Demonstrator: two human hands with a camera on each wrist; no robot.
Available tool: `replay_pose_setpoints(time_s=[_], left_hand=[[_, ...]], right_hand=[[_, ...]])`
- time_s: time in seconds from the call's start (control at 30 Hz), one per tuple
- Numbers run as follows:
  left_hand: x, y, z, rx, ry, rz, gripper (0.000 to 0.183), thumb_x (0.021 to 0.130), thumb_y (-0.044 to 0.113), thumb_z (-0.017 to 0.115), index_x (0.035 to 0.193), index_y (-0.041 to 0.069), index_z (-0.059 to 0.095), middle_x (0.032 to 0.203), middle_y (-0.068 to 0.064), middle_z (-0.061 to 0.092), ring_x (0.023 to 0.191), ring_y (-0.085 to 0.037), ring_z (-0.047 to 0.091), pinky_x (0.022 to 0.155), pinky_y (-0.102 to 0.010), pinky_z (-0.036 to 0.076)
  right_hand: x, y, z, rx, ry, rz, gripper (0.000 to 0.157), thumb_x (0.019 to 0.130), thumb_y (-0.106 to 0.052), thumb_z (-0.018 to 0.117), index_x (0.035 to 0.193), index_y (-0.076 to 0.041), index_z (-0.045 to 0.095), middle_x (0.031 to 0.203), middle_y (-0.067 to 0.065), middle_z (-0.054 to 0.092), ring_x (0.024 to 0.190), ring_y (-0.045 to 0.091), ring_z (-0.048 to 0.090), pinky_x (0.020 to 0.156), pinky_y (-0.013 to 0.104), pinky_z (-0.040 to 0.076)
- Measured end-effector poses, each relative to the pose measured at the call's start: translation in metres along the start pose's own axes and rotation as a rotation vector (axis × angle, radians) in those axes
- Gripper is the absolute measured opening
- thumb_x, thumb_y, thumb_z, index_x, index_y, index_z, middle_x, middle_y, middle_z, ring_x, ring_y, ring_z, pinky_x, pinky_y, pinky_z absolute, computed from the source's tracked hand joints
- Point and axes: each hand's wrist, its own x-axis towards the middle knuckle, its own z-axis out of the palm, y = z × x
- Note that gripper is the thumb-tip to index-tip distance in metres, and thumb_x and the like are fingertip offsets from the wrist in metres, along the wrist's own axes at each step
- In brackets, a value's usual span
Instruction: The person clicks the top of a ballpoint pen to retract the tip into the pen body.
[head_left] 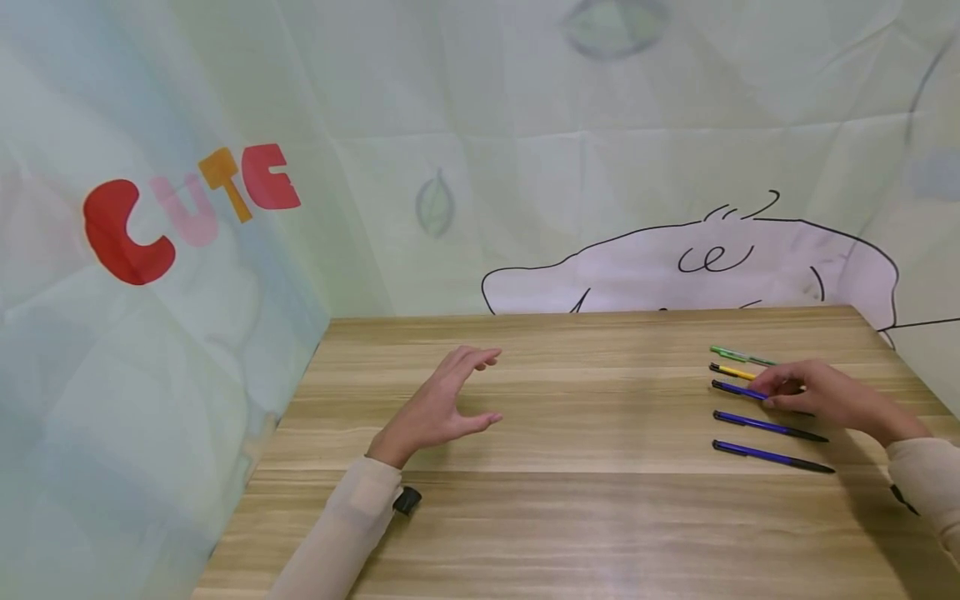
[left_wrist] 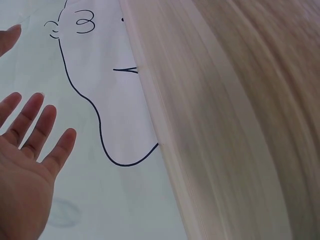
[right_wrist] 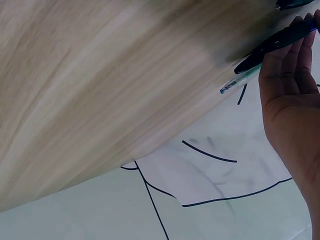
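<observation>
At the right of the table, my right hand [head_left: 832, 396] pinches a blue pen [head_left: 733, 388] between thumb and fingers. The black grip end of this pen [right_wrist: 272, 45] sticks out past the fingers in the right wrist view. Just beyond it lie a yellow pen [head_left: 731, 372], partly hidden by the hand, and a green pen [head_left: 735, 356]. Two more blue pens with black ends, a nearer one [head_left: 765, 454] and a middle one [head_left: 765, 424], lie roughly parallel on the near side. Over the left half, my left hand [head_left: 431, 408] holds nothing, its thumb and fingers spread apart.
The wood-grain table [head_left: 562, 525] ends at a hanging printed cloth [head_left: 375, 208] along the back and left. A cartoon outline and colourful letters are printed on the cloth. A small black object [head_left: 407, 501] sits at the left sleeve.
</observation>
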Motion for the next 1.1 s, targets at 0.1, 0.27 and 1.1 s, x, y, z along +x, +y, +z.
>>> replay_pose_setpoints(time_s=[0.1,0.27,1.1], left_hand=[[-0.0003,-0.0003,0.0003,-0.004,0.005,0.004,0.084,0.083,0.028,0.085,0.153,0.017,0.041,0.136,-0.006,0.053,0.122,-0.023,0.052,0.103,-0.044,0.048],[-0.0009,0.0002,-0.0006,-0.005,0.004,0.003,0.084,0.083,0.028,0.085,0.154,0.017,0.04,0.136,-0.006,0.053,0.121,-0.026,0.052,0.103,-0.044,0.047],[-0.0035,-0.0009,-0.001,-0.004,-0.003,-0.02,0.084,0.084,0.029,0.084,0.155,0.021,0.039,0.136,0.001,0.051,0.122,-0.022,0.052,0.104,-0.043,0.047]], right_hand=[[0.0008,-0.0021,-0.0006,-0.027,-0.016,0.012,0.022,0.092,-0.01,0.073,0.114,-0.01,0.075,0.11,0.003,0.071,0.087,-0.003,0.058,0.075,0.02,0.052],[0.0016,-0.0043,-0.0004,-0.034,-0.016,0.015,0.022,0.091,-0.007,0.073,0.113,-0.009,0.076,0.111,0.005,0.071,0.088,-0.003,0.058,0.076,0.021,0.052],[0.0011,-0.005,0.0067,-0.096,0.065,-0.008,0.022,0.089,-0.005,0.076,0.11,-0.011,0.076,0.104,-0.001,0.073,0.085,-0.004,0.058,0.073,0.021,0.052]])
